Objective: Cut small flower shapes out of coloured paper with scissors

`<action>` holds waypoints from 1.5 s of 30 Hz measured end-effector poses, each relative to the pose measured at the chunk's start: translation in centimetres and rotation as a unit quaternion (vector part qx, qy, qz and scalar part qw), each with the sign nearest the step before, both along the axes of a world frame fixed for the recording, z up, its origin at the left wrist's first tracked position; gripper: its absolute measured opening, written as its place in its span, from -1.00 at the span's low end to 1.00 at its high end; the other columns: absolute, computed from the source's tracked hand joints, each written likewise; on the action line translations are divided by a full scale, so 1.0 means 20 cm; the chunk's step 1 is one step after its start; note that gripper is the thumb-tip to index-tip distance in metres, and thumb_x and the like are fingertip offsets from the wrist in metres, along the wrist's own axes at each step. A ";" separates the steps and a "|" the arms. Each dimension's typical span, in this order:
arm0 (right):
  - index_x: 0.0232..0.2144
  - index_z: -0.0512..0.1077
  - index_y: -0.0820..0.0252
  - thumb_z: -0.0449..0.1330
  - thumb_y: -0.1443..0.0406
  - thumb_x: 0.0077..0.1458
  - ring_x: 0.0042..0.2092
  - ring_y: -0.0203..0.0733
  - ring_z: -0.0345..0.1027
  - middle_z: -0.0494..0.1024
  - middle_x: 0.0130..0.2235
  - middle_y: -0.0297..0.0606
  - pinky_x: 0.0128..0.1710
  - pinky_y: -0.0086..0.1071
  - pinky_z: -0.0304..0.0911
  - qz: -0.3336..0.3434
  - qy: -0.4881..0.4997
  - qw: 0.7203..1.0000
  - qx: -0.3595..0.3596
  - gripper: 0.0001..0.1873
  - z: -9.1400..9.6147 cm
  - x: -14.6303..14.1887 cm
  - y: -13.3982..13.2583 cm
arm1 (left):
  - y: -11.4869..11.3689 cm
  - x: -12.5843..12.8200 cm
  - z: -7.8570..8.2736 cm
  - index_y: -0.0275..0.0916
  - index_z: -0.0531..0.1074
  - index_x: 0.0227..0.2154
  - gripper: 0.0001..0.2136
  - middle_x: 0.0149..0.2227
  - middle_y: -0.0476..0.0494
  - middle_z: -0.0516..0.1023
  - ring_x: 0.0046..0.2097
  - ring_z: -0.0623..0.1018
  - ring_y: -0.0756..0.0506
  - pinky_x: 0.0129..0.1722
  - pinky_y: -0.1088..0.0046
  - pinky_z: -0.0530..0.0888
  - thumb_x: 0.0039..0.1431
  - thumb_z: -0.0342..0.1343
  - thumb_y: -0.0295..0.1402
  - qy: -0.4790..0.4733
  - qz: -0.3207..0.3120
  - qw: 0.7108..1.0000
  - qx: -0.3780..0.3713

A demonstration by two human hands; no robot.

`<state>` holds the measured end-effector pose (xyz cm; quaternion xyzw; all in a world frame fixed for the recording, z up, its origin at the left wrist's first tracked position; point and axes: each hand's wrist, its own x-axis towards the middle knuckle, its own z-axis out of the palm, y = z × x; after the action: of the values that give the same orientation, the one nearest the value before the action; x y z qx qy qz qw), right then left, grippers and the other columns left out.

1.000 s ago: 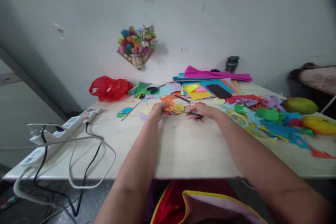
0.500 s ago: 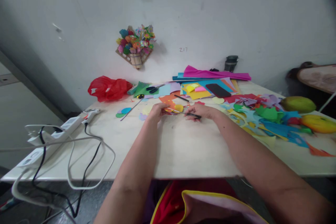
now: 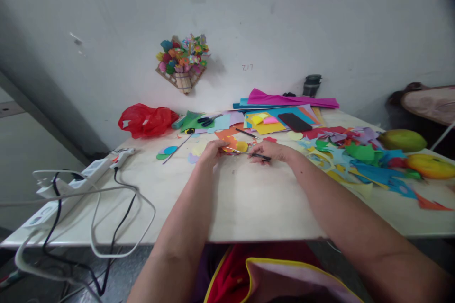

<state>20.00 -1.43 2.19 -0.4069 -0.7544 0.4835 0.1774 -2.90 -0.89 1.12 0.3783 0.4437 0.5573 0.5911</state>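
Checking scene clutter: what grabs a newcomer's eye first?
Likely the red plastic bag on the table, back left, and the colourful flower decoration on the wall. Next, the magenta sheet, back, right of centre, then, centrally, the right hand holding a black-handled tool.

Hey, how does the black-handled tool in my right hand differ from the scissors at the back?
The black-handled tool is held in your right hand; the scissors lie on coloured paper. The tool's metal end points left; the scissors' blades point right. Both have dark handles.
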 end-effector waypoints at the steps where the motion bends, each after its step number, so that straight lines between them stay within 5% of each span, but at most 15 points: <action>1: -0.37 0.54 0.23 0.42 0.09 -0.21 -0.62 -0.42 0.23 0.39 -0.65 -0.45 -0.63 -0.52 0.10 0.001 0.001 1.000 -0.001 -0.61 0.00 0.00 0.00 | 0.00 0.00 0.00 -0.34 0.46 -0.61 -0.93 -0.56 -0.20 0.56 -0.54 0.52 -0.08 -0.48 0.40 0.51 -0.19 0.18 -0.60 0.000 -0.001 1.000 -0.001; 45: -0.41 0.56 0.23 0.40 0.05 -0.18 -0.63 -0.44 0.16 0.35 -0.65 -0.45 -0.63 -0.51 0.06 0.007 0.006 1.000 0.009 -0.63 -0.02 -0.02 0.02 | 0.00 0.01 0.01 -0.34 0.44 -0.62 -0.93 -0.58 -0.13 0.53 -0.55 0.50 -0.05 -0.53 0.44 0.50 -0.21 0.17 -0.60 0.002 -0.005 1.000 -0.008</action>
<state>19.65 -1.03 1.81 -0.3971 -0.7607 0.4803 0.1818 -2.67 -0.96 1.35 0.3765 0.4474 0.5504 0.5960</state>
